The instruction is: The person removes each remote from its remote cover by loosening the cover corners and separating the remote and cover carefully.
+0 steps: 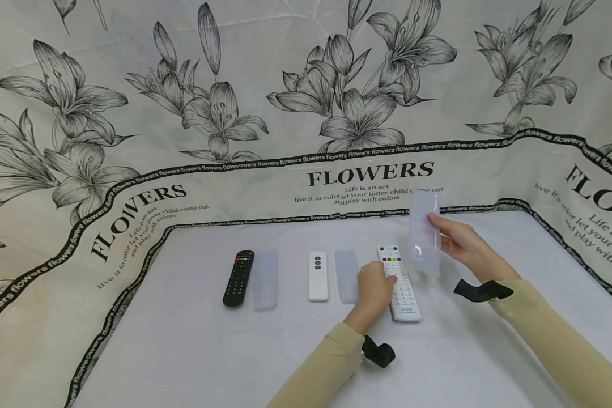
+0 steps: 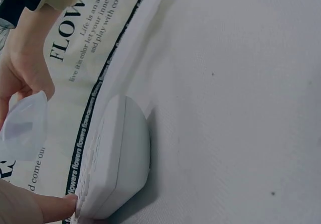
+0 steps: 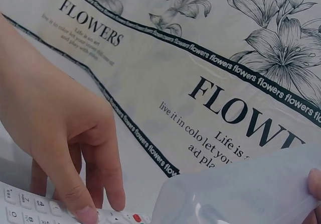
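Observation:
My left hand (image 1: 375, 286) grips a long white remote control (image 1: 406, 300) by its left edge, with the thumb on the button face. Coloured buttons show at the remote's far end. Up in the air to the right, my right hand (image 1: 464, 243) pinches a clear, soft remote cover (image 1: 424, 232) by its right side. The cover stands nearly upright, above and beyond the white remote. In the left wrist view the cover (image 2: 27, 126) hangs below the right hand, its open end showing. The right wrist view shows the left thumb (image 3: 86, 214) on the remote's keys.
On the white table (image 1: 194, 362), a black remote (image 1: 238, 279) lies at left beside a translucent cover (image 1: 266, 280). A small white remote (image 1: 318, 277) and another translucent cover (image 1: 345, 275) lie nearer the left hand. A flower-printed cloth (image 1: 245, 192) rises behind.

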Demonstrator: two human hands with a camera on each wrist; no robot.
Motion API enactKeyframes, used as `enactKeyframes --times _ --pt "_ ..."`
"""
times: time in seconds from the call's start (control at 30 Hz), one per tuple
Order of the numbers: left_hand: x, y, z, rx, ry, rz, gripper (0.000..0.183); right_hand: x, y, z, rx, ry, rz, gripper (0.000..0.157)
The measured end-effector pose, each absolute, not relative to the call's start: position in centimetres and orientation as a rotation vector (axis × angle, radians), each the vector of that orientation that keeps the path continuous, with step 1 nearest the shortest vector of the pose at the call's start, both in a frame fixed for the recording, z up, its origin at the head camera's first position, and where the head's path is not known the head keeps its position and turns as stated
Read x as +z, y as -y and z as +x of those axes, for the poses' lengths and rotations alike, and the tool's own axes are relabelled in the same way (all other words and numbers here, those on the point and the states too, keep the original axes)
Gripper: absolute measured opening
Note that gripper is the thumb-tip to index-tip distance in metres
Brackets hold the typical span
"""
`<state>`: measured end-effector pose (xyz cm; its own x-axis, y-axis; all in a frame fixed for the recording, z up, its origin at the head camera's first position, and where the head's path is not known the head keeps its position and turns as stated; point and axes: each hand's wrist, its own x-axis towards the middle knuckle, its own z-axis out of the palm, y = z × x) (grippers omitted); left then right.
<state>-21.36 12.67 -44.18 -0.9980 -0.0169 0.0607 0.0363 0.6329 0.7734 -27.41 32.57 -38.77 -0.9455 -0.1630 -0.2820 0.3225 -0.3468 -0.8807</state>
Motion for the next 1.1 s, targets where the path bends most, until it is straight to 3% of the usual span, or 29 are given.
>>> enactKeyframes --times 0.03,0.2,0.37,0.53,1.1 --pt "-44.1 -12.6 -21.3 -1.283 2.792 -0.033 0.020 -38.6 -32.4 -27.3 -2.359 -1.565 0.207 0.001" --pt "-43.7 -12.4 -21.4 -1.239 2.763 -0.154 0.032 -38.1 -31.8 -27.1 -2.374 -1.504 0.227 0.015" --pt "-43.1 -12.0 -22.1 -1.638 2.647 -0.345 0.045 -37.9 -31.6 -27.0 -2.365 -1.498 0.223 0.017" --pt "-42.9 -11.8 -22.6 -1.956 2.580 -0.429 0.039 -37.6 -31.4 -26.9 -2.346 -1.514 0.223 0.016" --pt "-43.8 -12.2 -22.6 -2.136 2.521 -0.462 0.030 -37.7 -31.4 -26.9 -2.307 -1.516 0.186 0.018"
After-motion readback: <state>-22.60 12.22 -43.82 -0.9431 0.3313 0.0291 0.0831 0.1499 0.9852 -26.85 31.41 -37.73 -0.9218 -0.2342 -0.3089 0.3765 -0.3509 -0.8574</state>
